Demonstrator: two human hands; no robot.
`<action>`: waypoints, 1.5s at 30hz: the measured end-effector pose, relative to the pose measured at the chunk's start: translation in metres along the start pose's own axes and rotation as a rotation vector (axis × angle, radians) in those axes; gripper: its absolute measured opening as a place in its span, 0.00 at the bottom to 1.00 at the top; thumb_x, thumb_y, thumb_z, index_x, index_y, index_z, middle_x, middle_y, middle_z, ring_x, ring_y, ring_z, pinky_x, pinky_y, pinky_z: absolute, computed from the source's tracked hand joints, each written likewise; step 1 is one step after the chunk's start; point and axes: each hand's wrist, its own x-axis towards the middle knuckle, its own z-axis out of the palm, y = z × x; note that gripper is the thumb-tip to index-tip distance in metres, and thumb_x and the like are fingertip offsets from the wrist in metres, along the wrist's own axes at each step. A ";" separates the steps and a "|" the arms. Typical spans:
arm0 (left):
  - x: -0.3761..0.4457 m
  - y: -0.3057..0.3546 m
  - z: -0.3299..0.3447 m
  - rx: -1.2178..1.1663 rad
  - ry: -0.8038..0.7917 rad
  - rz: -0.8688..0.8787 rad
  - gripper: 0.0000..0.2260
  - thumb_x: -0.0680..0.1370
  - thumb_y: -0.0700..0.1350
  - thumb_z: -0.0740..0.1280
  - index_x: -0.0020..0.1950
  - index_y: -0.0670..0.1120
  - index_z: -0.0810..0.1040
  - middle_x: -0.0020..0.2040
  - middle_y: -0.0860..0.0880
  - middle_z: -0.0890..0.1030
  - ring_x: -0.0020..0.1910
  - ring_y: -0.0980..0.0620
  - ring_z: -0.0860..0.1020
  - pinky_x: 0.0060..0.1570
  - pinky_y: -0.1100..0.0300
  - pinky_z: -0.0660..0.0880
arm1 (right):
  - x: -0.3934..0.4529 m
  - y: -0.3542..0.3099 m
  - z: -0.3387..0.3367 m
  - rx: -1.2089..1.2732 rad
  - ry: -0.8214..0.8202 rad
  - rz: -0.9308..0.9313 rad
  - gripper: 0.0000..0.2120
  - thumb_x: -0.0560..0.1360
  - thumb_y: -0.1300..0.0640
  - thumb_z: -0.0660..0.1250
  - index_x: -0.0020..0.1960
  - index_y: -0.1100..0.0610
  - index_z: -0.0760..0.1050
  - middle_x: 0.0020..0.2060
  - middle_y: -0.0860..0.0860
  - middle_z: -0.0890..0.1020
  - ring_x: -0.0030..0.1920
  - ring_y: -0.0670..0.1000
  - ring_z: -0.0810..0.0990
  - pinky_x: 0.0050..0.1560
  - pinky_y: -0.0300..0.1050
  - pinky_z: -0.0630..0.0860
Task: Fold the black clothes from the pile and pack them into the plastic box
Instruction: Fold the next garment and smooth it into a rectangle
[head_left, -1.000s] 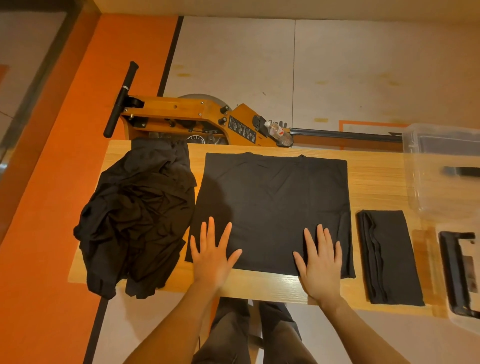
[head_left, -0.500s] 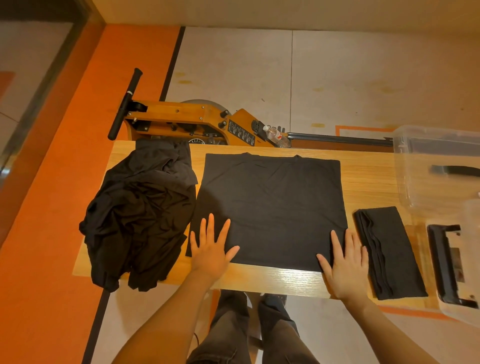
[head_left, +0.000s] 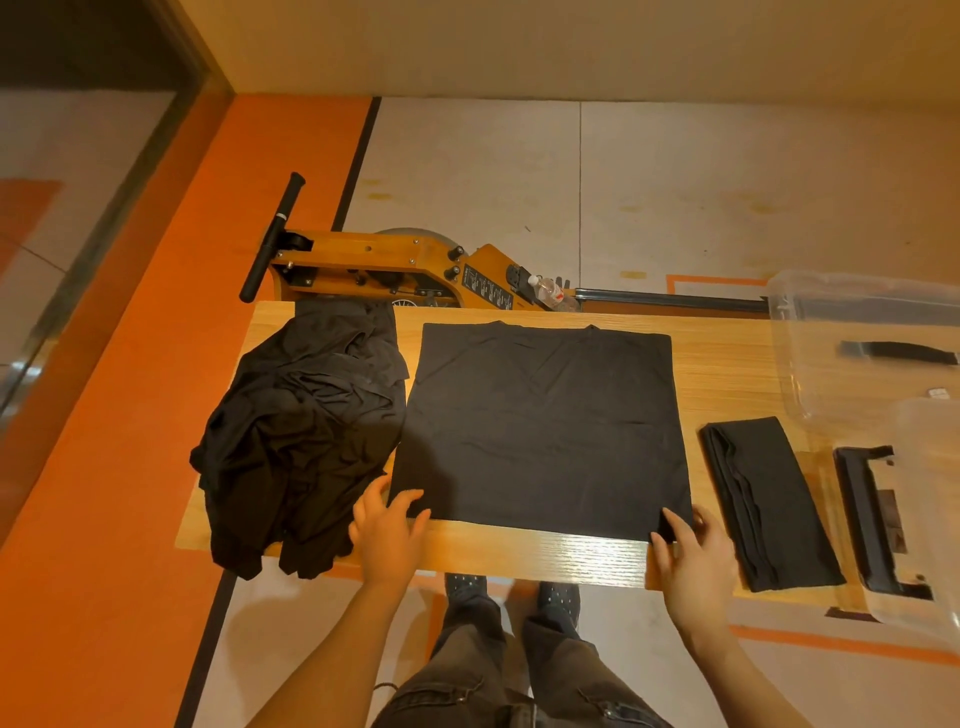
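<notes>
On the wooden table (head_left: 727, 364) we see the left hand (head_left: 387, 525) and right hand (head_left: 693, 553) each pinching a near corner of the spread black shirt (head_left: 540, 421).

Both forearms are bare from the bottom edge of the picture up to the wrists, with no sleeve, watch or bracelet showing on either. The left hand (head_left: 387, 530) and the right hand (head_left: 693, 558) wear no gloves and no rings that can be made out. The trousers (head_left: 498, 670) are dark grey-brown, loose in the leg, with creases at the knees and what look like stitched cargo pockets with flaps low on both thighs. The shoes (head_left: 514, 592) are dark with a scatter of small pale dots over the toes. A thin dark cord (head_left: 382, 687) loops out beside the left thigh
</notes>
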 end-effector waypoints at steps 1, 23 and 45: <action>-0.001 -0.001 0.000 -0.025 -0.011 -0.033 0.11 0.72 0.46 0.75 0.54 0.51 0.83 0.66 0.44 0.71 0.65 0.41 0.68 0.57 0.44 0.68 | -0.001 0.001 -0.001 -0.014 0.012 0.010 0.19 0.74 0.57 0.72 0.65 0.58 0.77 0.66 0.59 0.74 0.64 0.61 0.72 0.63 0.57 0.72; 0.025 -0.012 -0.013 -0.466 -0.209 -0.170 0.13 0.76 0.32 0.65 0.50 0.48 0.83 0.40 0.45 0.80 0.37 0.49 0.75 0.37 0.59 0.72 | 0.010 0.001 -0.011 0.264 -0.121 0.106 0.11 0.78 0.61 0.67 0.60 0.59 0.78 0.57 0.57 0.80 0.51 0.52 0.76 0.57 0.52 0.75; 0.043 0.004 -0.039 -0.582 -0.187 -0.078 0.10 0.75 0.34 0.68 0.52 0.46 0.82 0.52 0.47 0.81 0.54 0.53 0.76 0.53 0.65 0.70 | 0.021 0.008 -0.028 0.648 -0.187 0.258 0.09 0.77 0.64 0.68 0.54 0.55 0.81 0.52 0.54 0.81 0.54 0.57 0.79 0.57 0.56 0.77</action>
